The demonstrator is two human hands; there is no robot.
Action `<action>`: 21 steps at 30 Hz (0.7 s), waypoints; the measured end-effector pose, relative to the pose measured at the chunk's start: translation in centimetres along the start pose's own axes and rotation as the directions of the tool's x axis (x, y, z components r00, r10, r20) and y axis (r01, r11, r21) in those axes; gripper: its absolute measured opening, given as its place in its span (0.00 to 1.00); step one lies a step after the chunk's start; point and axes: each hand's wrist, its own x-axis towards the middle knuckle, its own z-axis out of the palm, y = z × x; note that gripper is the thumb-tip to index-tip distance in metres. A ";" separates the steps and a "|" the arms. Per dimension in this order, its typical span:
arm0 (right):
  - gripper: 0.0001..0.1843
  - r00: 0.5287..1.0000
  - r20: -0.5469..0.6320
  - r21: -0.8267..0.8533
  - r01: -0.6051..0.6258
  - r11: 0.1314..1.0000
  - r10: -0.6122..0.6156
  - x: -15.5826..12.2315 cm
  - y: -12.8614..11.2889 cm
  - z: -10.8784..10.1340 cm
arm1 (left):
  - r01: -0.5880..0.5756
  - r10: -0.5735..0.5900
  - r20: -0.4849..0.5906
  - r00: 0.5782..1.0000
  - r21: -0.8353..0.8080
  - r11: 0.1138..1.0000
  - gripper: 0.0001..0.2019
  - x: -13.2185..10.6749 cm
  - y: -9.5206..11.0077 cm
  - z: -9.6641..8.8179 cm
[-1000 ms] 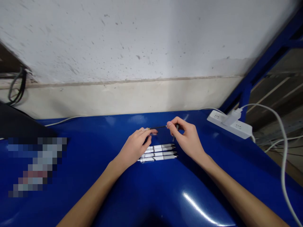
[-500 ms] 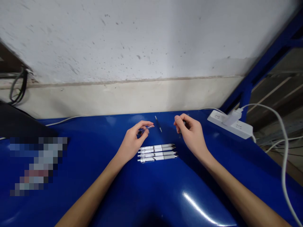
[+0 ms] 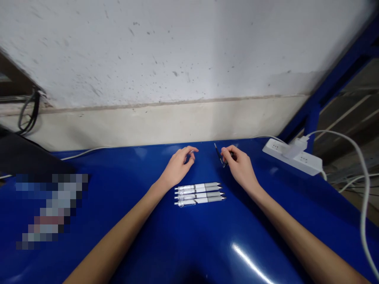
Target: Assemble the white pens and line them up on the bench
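Note:
My left hand (image 3: 178, 165) is curled above the back of the blue table, thumb and fingertips nearly together. A small pale end of a clear plastic pen part (image 3: 192, 151) shows at its fingertips; the rest is hidden. To the right, my right hand (image 3: 239, 162) is closed, thumb against forefinger. A dark pen refill (image 3: 218, 153) with a pale end slants out beside those fingertips. Another dark piece (image 3: 233, 155) is tucked in the same hand, mostly covered by the fingers. Several white-and-grey click pens (image 3: 201, 193) lie side by side in front of the hands, tips to the right.
A white power strip (image 3: 293, 157) with a plugged-in adapter and cable lies at the right. The wall (image 3: 166, 124) borders the table's back edge. At the left are a black object (image 3: 26, 157) and a blurred-out item (image 3: 56, 209).
The refill, lying between the hands before, is now at my right fingertips, farther right. My left hand has moved slightly up and right, and its clear part shows less. The pens remain in their row.

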 end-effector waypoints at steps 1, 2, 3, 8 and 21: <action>0.21 1.000 -0.014 -0.008 -0.007 1.000 0.007 0.3 0.6 -0.2 | -0.042 0.042 0.019 0.999 0.034 0.999 0.16 1.1 0.1 0.5; 0.21 0.999 -0.038 -0.023 -0.016 1.000 0.015 0.6 1.1 -0.3 | -0.094 0.091 0.056 0.994 0.054 0.994 0.17 2.2 0.2 1.2; 0.22 0.998 -0.064 -0.042 -0.029 0.999 0.026 0.8 1.6 -0.5 | -0.150 0.142 0.101 0.985 0.071 0.986 0.19 3.4 0.4 2.0; 0.24 0.981 -0.169 -0.061 -0.109 0.992 0.097 1.8 3.3 -1.4 | -0.366 0.301 0.322 0.898 0.162 0.917 0.16 8.1 1.4 5.4; 0.20 0.985 -0.136 0.017 -0.102 0.995 0.103 2.1 3.7 -1.4 | -0.421 0.356 0.244 0.902 0.320 0.848 0.09 6.0 1.0 4.0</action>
